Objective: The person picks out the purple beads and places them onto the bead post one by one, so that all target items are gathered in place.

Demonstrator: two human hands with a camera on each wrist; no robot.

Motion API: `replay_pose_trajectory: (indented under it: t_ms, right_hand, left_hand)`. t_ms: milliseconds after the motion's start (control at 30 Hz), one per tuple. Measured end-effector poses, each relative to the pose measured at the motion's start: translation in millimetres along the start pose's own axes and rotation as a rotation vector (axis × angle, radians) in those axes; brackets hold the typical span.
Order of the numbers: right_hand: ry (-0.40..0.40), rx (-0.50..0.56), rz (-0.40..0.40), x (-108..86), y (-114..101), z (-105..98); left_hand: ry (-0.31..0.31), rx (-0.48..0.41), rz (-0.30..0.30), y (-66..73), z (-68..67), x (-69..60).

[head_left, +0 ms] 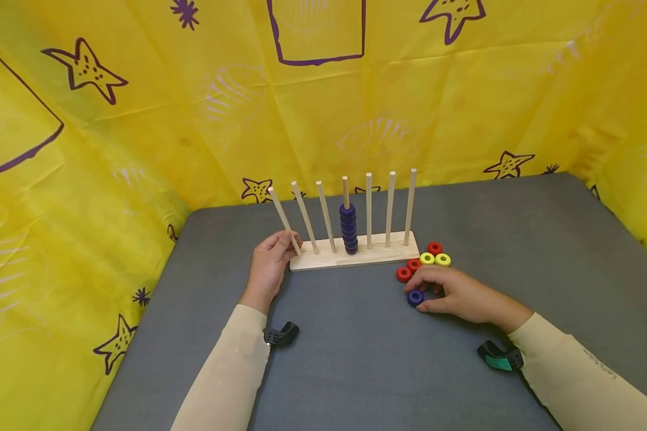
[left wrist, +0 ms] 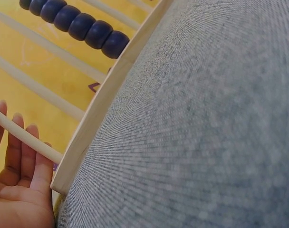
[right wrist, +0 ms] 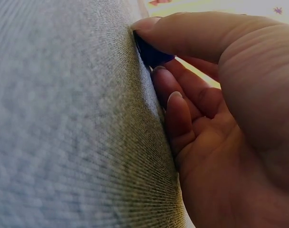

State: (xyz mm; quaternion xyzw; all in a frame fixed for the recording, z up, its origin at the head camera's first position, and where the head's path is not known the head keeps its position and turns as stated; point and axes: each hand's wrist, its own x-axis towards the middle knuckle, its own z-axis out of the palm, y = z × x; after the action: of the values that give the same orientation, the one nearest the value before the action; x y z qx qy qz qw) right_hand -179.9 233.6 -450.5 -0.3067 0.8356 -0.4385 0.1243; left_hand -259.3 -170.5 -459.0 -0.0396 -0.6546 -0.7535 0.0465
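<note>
A wooden rack (head_left: 323, 261) with a row of upright pegs stands on the table. Blue rings (head_left: 348, 227) are stacked on its middle peg and also show in the left wrist view. My left hand (head_left: 269, 263) is at the rack's left end, its fingers and thumb about the lower part of the leftmost peg (head_left: 281, 212). In the left wrist view this peg crosses in front of the fingers; the thumb is out of sight there. Right of the rack, my right hand (head_left: 458, 294) pinches a loose blue ring (head_left: 416, 298) between thumb and fingers, at the table surface.
Red rings (head_left: 404, 274) and yellow rings (head_left: 443, 260) lie on the grey table (head_left: 356, 359), between the rack's right end and my right hand. A yellow patterned cloth (head_left: 323, 120) hangs behind the table and along its sides.
</note>
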Motion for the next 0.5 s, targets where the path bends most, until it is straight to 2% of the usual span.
replay_pose_trajectory:
  t_ms: [500]
  right_hand:
    - [0.02, 0.012, -0.009, 0.2, -4.4, 0.8]
  left_hand:
    - [0.006, -0.004, -0.005, 0.9, 1.0, -0.2]
